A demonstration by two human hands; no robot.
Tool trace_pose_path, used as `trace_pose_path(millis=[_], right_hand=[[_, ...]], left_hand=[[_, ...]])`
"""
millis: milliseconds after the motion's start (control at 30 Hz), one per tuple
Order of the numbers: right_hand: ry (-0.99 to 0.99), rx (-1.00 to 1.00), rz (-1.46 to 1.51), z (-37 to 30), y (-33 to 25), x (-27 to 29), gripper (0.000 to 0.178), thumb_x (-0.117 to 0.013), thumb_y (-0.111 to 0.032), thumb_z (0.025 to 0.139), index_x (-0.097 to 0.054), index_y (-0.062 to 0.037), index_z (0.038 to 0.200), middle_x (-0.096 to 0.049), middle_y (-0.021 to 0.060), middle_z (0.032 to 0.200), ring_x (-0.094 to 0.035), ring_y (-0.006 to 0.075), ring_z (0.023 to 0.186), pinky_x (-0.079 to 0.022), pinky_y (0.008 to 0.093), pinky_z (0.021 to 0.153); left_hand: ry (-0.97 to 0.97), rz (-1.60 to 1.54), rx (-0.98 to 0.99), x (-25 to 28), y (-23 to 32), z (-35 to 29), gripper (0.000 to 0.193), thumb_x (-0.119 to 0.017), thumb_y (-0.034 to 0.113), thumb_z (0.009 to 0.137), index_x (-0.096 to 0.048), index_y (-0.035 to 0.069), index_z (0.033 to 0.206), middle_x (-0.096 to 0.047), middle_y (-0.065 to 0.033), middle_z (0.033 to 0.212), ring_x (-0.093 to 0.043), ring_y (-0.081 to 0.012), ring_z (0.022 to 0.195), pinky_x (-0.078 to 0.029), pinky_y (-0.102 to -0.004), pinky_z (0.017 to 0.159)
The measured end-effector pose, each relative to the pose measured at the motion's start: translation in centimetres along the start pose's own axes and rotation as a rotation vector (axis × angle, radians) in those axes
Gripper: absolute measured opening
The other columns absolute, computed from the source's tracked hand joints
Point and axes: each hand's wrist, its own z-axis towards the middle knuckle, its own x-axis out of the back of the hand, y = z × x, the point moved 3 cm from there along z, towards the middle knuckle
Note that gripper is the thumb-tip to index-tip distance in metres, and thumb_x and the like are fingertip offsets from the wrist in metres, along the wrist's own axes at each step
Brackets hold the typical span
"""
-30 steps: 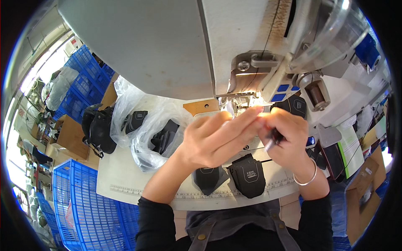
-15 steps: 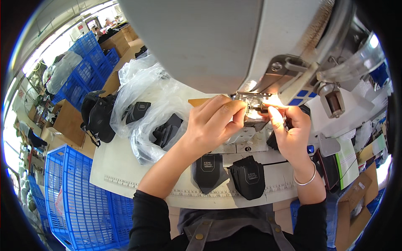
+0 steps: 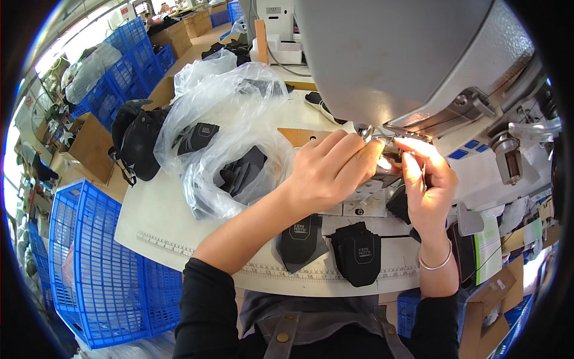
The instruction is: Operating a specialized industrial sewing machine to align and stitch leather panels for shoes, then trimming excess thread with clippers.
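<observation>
At the needle area of a grey sewing machine, both hands work close together under its lamp. My left hand is closed in a pinch beside the needle; what its fingertips hold is too small to make out. Thumb and forefinger of my right hand are pressed together just right of the needle, and a thin dark piece, not clear in kind, shows within the fingers. Nearer me on the table lie a pointed black fabric piece and a stack of black fabric pieces, both with pale printing.
A clear plastic bag with black pieces inside lies left on the white table. Beyond it sits a black bag. Blue crates stand at the left. A cardboard box is at the lower right.
My view has shifted, so the machine appears farther right and more of the far table shows. Both hands stay at the needle, the left now bent more over it.
</observation>
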Motion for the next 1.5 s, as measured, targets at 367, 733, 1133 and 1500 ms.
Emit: trace_pose_path(millis=[367, 733, 1133, 1500], right_hand=[[-0.024, 0.020, -0.074, -0.1, -0.1, 0.3, 0.017, -0.051, 0.001, 0.086, -0.058, 0.0042, 0.101, -0.060, 0.0048, 0.084, -0.060, 0.0100, 0.073, -0.052, 0.0229, 0.069], [0.006, -0.049, 0.071, 0.2, -1.4, 0.2, 0.006, -0.065, 0.000, 0.077, -0.065, 0.0017, 0.083, -0.053, -0.0024, 0.058, -0.039, 0.0006, 0.052, -0.031, 0.0174, 0.047], [-0.014, -0.079, 0.238, -2.0, -1.4, 1.5, 0.026, -0.065, -0.011, 0.080, -0.047, 0.0006, 0.095, -0.052, 0.0033, 0.079, -0.045, 0.0046, 0.065, -0.037, 0.0189, 0.055], [-0.088, 0.126, 0.242, -2.2, -2.0, 2.3, 0.026, -0.072, -0.013, 0.074, -0.057, 0.0019, 0.089, -0.057, 0.0077, 0.078, -0.049, 0.0078, 0.064, -0.039, 0.0195, 0.056]], left_hand=[[0.013, -0.007, -0.001, 0.1, 0.4, -0.2, 0.029, -0.066, -0.004, 0.058, -0.064, -0.001, 0.086, -0.049, -0.0035, 0.063, -0.047, -0.0138, 0.048, -0.038, -0.0235, 0.041], [0.018, 0.028, -0.139, 0.6, 1.1, -0.3, 0.029, -0.064, 0.009, 0.063, -0.063, -0.002, 0.089, -0.049, -0.0009, 0.066, -0.047, -0.0107, 0.051, -0.034, -0.0216, 0.039], [-0.021, -0.216, -0.005, 1.1, 1.9, 0.7, 0.030, -0.069, -0.004, 0.057, -0.064, 0.000, 0.086, -0.050, -0.0016, 0.064, -0.047, -0.0132, 0.047, -0.036, -0.0232, 0.039], [-0.003, -0.324, -0.081, 1.4, 2.8, 1.1, 0.032, -0.068, -0.006, 0.053, -0.061, -0.001, 0.084, -0.053, -0.0034, 0.066, -0.048, -0.0133, 0.047, -0.034, -0.0233, 0.037]])
